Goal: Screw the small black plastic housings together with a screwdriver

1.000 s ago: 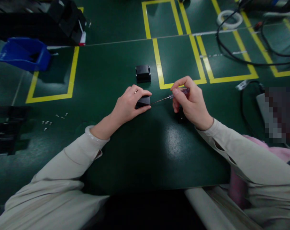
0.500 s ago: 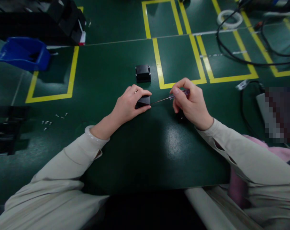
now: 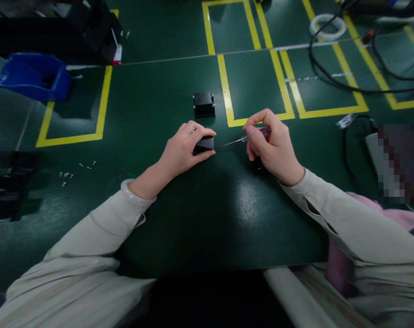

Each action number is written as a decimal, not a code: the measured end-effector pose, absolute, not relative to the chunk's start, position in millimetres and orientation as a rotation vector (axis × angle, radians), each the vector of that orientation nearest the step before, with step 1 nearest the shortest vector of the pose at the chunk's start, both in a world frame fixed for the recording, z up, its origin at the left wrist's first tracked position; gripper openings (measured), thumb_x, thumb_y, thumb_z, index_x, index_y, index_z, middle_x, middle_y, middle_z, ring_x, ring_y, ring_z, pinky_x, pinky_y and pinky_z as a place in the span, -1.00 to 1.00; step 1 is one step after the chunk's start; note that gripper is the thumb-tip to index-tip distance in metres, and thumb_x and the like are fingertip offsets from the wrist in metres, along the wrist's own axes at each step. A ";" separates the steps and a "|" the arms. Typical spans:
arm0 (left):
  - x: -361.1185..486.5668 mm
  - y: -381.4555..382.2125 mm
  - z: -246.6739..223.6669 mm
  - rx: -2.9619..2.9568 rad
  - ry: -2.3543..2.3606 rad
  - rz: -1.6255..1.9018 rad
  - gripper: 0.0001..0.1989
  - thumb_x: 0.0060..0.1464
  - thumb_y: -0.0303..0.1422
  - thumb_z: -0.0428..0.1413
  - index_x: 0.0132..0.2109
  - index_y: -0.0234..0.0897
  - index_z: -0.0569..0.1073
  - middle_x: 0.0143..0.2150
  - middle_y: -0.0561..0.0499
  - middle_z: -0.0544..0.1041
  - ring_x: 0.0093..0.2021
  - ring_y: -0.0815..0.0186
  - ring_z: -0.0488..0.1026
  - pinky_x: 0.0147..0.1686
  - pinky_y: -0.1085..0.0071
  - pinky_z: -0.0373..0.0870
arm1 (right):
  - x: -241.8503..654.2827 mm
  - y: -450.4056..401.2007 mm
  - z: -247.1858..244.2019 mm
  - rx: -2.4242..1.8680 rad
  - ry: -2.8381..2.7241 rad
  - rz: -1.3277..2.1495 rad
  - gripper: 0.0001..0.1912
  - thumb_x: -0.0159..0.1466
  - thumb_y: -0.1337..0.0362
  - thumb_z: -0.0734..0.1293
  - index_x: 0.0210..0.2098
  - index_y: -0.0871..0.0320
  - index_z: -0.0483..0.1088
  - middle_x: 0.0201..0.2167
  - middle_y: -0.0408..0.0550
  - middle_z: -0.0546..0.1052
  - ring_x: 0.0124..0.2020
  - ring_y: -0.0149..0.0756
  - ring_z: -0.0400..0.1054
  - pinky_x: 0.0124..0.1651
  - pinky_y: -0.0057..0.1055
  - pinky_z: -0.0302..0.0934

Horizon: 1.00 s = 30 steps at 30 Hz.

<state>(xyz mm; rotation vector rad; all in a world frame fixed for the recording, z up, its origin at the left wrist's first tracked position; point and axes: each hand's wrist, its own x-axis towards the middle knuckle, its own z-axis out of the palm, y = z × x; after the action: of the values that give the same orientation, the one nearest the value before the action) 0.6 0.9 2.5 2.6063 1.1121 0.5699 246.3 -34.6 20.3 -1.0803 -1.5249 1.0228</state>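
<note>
My left hand (image 3: 183, 146) is closed around a small black box-like part (image 3: 204, 144) on the green table, thumb and fingers on opposite sides. In my right hand (image 3: 270, 148) is a screwdriver (image 3: 232, 142), pinched by its clear purplish handle. Its thin shaft points left, and the tip meets the right end of the held part near my left thumb. Just beyond my left hand stands a similar black part (image 3: 204, 105) with small silver screws at its sides. Beneath my right hand lies another dark piece (image 3: 258, 166), mostly hidden.
Several loose screws (image 3: 66, 175) lie to the left, near black parts (image 3: 13, 182). A blue bin (image 3: 36, 76) stands at the far left beside black containers (image 3: 90, 32). At the right are a tape roll (image 3: 328, 26), a black cable (image 3: 333, 82) and a blurred-out object (image 3: 403, 164).
My right index finger has risen very slightly on the screwdriver handle. The left hand, the held part and the screwdriver tip stay in place.
</note>
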 end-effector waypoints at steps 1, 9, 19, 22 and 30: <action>0.6 0.9 2.6 2.605 1.113 0.573 -0.62 0.25 -0.21 0.17 0.16 -0.20 0.40 0.07 -0.12 0.47 0.08 0.08 0.41 0.07 0.11 0.38 | 246.0 -34.6 20.1 -1.063 -1.512 1.029 -0.70 0.36 -0.05 0.32 -0.24 0.02 0.25 -0.69 -0.36 0.22 -0.75 -0.49 0.18 -0.70 -0.43 0.00; 0.9 0.4 3.1 2.587 1.113 0.573 -0.62 0.25 -0.22 0.16 0.16 -0.20 0.39 0.07 -0.13 0.46 0.08 0.06 0.40 0.07 0.10 0.37 | 246.7 -34.7 21.2 -1.089 -1.536 1.028 -0.71 0.38 -0.02 0.30 -0.30 0.04 0.26 -0.73 -0.36 0.18 -0.76 -0.49 0.19 -0.70 -0.43 -0.02; 1.0 0.2 3.7 2.587 1.122 0.571 -0.62 0.24 -0.22 0.17 0.16 -0.20 0.40 0.07 -0.13 0.46 0.07 0.07 0.40 0.07 0.09 0.38 | 245.7 -35.1 21.5 -1.051 -1.510 1.044 -0.74 0.36 0.02 0.34 -0.23 0.03 0.24 -0.65 -0.34 0.29 -0.72 -0.50 0.23 -0.67 -0.43 0.05; 1.0 0.3 3.0 2.584 1.127 0.571 -0.62 0.24 -0.22 0.17 0.15 -0.18 0.40 0.06 -0.12 0.46 0.08 0.07 0.40 0.07 0.09 0.38 | 246.2 -34.4 21.1 -1.073 -1.530 1.041 -0.72 0.38 0.01 0.31 -0.29 0.04 0.25 -0.72 -0.36 0.22 -0.75 -0.49 0.20 -0.70 -0.43 -0.03; 0.8 0.8 3.1 2.598 1.104 0.580 -0.63 0.26 -0.20 0.15 0.15 -0.22 0.40 0.06 -0.14 0.46 0.07 0.07 0.40 0.07 0.10 0.37 | 244.5 -35.5 22.5 -1.042 -1.497 1.059 -0.72 0.36 -0.01 0.33 -0.22 0.03 0.23 -0.65 -0.36 0.27 -0.73 -0.50 0.22 -0.69 -0.42 0.03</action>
<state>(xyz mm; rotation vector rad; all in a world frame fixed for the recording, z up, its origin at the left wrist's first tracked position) 0.8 0.8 3.1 2.5979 1.1041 0.5801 244.5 -35.5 22.5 -1.0421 -1.4974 1.0587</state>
